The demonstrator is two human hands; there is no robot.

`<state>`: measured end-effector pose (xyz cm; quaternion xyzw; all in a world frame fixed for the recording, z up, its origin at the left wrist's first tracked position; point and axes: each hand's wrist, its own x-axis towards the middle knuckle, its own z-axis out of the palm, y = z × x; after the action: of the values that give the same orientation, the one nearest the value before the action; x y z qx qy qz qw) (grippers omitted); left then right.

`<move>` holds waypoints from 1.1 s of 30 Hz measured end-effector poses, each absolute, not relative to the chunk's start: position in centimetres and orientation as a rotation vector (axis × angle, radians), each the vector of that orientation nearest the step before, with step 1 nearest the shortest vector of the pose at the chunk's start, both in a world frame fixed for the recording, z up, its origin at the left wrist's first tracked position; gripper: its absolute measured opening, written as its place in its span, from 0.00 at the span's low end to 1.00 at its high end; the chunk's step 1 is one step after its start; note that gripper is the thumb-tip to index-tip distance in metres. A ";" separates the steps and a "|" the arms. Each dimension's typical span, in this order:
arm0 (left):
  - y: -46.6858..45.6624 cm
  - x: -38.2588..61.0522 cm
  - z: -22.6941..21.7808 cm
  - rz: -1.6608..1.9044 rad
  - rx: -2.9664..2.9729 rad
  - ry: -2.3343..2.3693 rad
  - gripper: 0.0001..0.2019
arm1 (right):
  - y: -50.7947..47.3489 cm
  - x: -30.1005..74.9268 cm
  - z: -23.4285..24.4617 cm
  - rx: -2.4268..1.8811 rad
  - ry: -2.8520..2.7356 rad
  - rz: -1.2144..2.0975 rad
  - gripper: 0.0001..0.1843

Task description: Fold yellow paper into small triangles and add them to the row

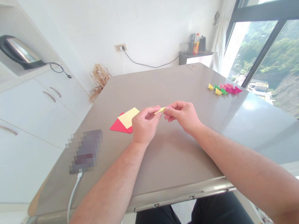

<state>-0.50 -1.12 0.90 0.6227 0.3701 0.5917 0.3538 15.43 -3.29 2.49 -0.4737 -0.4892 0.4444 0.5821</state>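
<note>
Pinching a small yellow paper (160, 110), my left hand (144, 125) and right hand (184, 115) hold opposite ends. I see a yellow sheet (128, 118) overlapping red paper (118, 127).

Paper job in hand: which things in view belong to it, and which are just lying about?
Part of the job, by the look of it:
- small yellow paper, pinched by left hand and right hand
- yellow sheet over red sheet
- little folded papers, right side

Lying about:
- pixelated dark object, white cable
- kettle
- bottle
- dried stalks
</note>
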 end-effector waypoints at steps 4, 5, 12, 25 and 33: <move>-1.2 -0.4 0.8 1.567 1.684 1.000 0.10 | -3.4 15.3 2.9 -1.104 -1.106 1.106 0.10; -1.2 -0.4 0.8 1.568 1.691 1.008 0.10 | -3.5 15.2 2.9 -1.100 -1.109 1.114 0.10; -1.2 -0.5 0.9 1.530 1.710 1.065 0.09 | -3.4 15.2 2.7 -1.185 -1.216 0.987 0.12; -1.1 -0.7 1.4 1.391 1.667 1.104 0.10 | -3.5 14.7 2.6 -1.172 -1.285 0.844 0.09; -1.0 -0.6 1.7 1.291 1.429 0.926 0.11 | -3.8 14.9 2.6 -1.183 -1.384 0.786 0.09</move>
<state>-0.56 -0.96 1.73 0.5861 0.3799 0.5296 0.4813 14.89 -3.81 2.64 -0.4992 -0.5842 0.3316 0.5473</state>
